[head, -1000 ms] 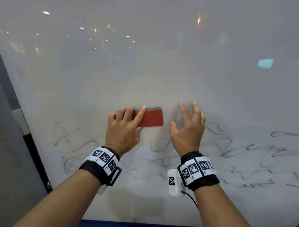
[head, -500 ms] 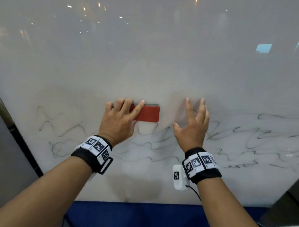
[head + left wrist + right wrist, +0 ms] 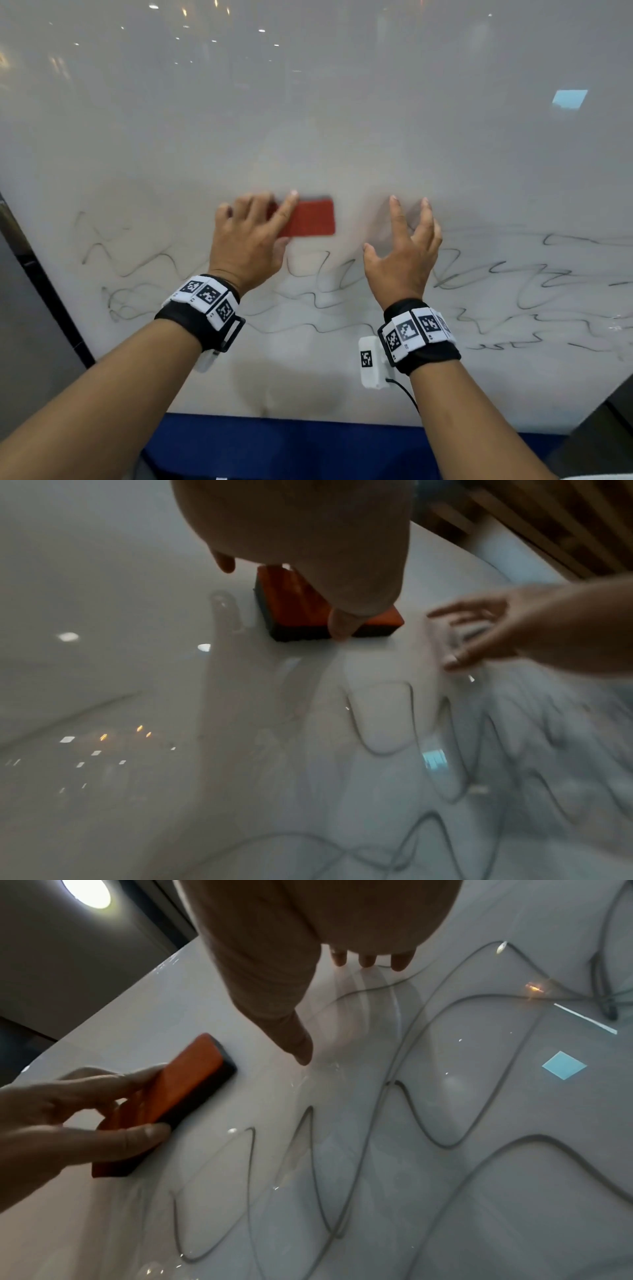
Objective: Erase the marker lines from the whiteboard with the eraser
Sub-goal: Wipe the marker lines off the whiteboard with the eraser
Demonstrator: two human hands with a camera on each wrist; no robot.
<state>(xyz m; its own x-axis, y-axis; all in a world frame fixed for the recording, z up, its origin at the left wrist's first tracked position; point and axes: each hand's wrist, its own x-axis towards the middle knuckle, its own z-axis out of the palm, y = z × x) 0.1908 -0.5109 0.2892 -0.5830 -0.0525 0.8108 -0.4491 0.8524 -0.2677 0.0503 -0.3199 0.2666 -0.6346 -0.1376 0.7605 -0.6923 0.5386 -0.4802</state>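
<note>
the left hand (image 3: pixel 251 241) has its grip wrapped around a red eraser (image 3: pixel 310 219) with a dark felt face, thumb under its lower edge and fingers over the top, holding it flat against the whiteboard (image 3: pixel 342 120). the eraser sits just above the wavy black marker lines (image 3: pixel 479 277) running across the board's lower half. the right hand (image 3: pixel 406 257) is beside it, grip slack and holding nothing, fingers spread with the tips touching the board.
</note>
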